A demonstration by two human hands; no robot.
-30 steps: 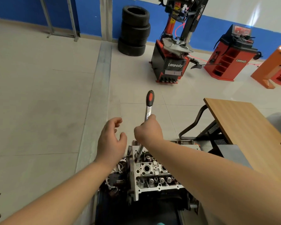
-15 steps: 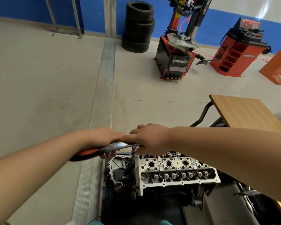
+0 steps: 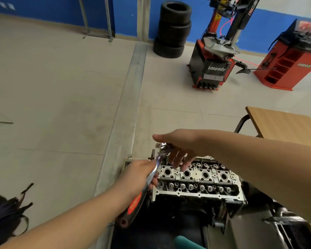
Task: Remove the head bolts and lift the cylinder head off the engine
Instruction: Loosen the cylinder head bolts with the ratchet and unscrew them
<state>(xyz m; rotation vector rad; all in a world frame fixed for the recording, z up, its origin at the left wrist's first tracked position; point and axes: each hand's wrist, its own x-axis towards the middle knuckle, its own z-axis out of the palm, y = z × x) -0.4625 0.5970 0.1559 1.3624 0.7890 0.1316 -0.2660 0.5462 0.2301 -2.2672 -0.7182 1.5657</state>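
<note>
The silver cylinder head (image 3: 196,178), with a row of round bores and valve springs, sits on the dark engine block (image 3: 183,212) low in the middle of the view. My left hand (image 3: 136,177) grips the shaft of a ratchet wrench (image 3: 144,187) that has a black and red handle. The wrench slants up to its head at the cylinder head's far left corner. My right hand (image 3: 178,150) hovers over that corner with its fingers hanging loosely beside the wrench head. The bolt under the wrench head is hidden.
A wooden table (image 3: 284,124) stands to the right. Farther off on the tiled floor are a stack of tyres (image 3: 172,31), a tyre changer (image 3: 214,65) and a red wheel balancer (image 3: 291,56). Black straps (image 3: 5,212) lie at the lower left.
The wrench handle has swung down toward me in my left hand. My right hand has let go of the wrench and opened above its head. The view has shifted right.
</note>
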